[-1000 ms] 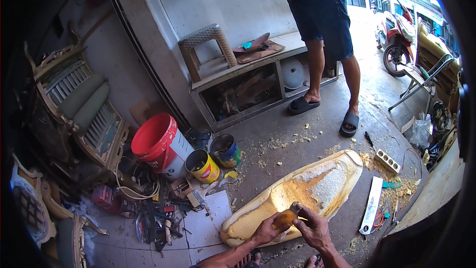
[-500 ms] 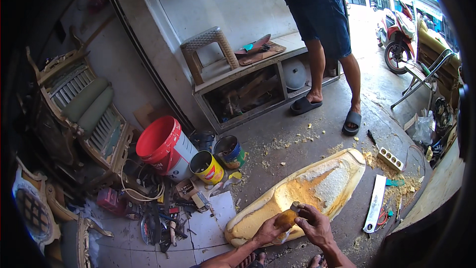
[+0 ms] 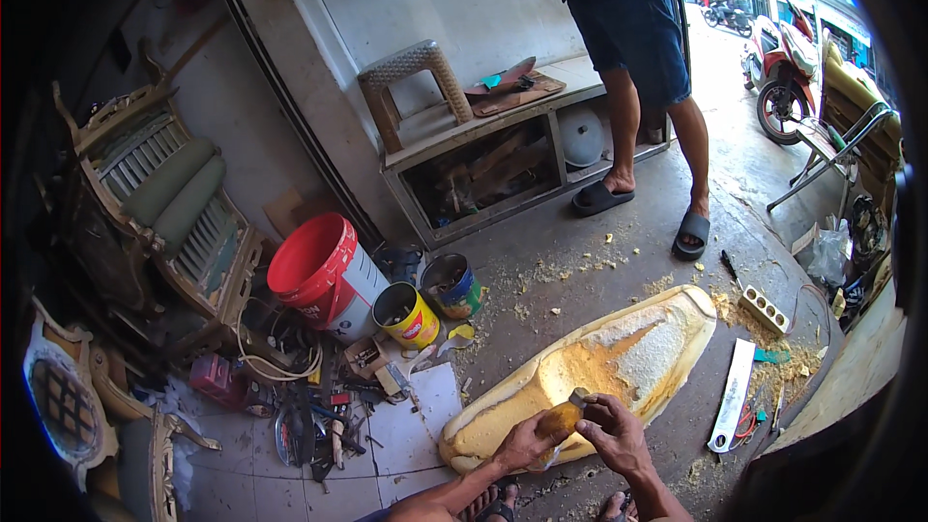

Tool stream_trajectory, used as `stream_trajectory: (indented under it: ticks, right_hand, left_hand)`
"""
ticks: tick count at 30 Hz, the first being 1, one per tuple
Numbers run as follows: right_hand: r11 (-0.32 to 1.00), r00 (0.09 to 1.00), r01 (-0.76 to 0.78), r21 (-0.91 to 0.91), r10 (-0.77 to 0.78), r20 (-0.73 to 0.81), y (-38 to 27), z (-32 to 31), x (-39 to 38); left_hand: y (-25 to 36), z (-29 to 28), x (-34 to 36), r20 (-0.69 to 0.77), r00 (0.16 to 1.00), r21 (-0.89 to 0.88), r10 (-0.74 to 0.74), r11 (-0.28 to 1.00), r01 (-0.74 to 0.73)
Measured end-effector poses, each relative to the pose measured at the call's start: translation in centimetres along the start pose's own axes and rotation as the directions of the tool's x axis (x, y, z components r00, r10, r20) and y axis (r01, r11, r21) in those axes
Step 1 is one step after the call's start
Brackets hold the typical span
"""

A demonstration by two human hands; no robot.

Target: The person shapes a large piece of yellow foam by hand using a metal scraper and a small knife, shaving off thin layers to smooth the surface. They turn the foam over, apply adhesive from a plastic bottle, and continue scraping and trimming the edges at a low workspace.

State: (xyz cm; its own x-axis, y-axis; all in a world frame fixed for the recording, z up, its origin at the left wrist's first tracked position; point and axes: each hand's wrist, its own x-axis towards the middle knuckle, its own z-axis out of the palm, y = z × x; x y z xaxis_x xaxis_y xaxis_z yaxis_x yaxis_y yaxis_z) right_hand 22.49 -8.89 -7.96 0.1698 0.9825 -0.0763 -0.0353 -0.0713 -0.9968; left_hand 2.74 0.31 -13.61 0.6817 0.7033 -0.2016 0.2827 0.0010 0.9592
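Observation:
A long yellow foam cushion [image 3: 628, 353], roughly carved on top, lies on the concrete floor in front of me. My left hand [image 3: 522, 442] grips a small amber, foam-coloured block [image 3: 561, 420] against the cushion's near edge. My right hand [image 3: 611, 428] is closed on the block's other end, where a small dark tip shows. Both forearms come in from the lower edge, and my sandalled feet show beneath them.
A person in dark shorts and sandals [image 3: 638, 68] stands by a low shelf unit [image 3: 493, 159]. A red bucket [image 3: 314, 266], two paint cans [image 3: 406, 314], scattered tools [image 3: 309, 416], a saw blade [image 3: 730, 396], a power strip [image 3: 764, 309], ornate chairs [image 3: 164, 203] and a scooter [image 3: 783, 77] lie around.
The view has shifted slightly; my hands stay on the block at the cushion's near edge. The standing person has shifted a little.

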Motion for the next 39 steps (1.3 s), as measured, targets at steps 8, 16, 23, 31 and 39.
stream_trajectory:
  ticks: [8,16,23,31,39]
  right_hand:
    - [0.967,0.985,-0.092,0.238,0.123,-0.122,0.7,-1.8,-1.0]
    - [0.963,0.953,-0.063,0.263,0.136,-0.269,2.6,-3.0,-2.0]
    - [0.974,0.955,-0.138,0.181,0.179,-0.238,0.9,-1.4,-1.4]
    - [0.995,0.920,-0.103,0.002,0.096,-0.381,1.7,-4.6,-0.7]
    - [0.997,0.897,-0.058,-0.052,0.029,-0.442,0.1,-5.1,0.2]
  left_hand:
    - [-0.6,-6.7,-1.2,-0.429,0.889,-0.366,-0.158,0.931,-0.011]
    - [-7.2,-20.2,-7.5,-0.903,0.389,-0.219,-0.182,0.974,-0.051]
    - [-23.1,-29.8,-13.1,-0.885,-0.005,-0.466,-0.467,0.884,0.033]
    - [-32.0,-29.7,-14.7,-0.701,0.335,-0.713,-0.630,0.592,-0.377]
    - [-25.3,-25.3,-12.0,-0.917,-0.370,-0.354,-0.152,0.738,0.574]
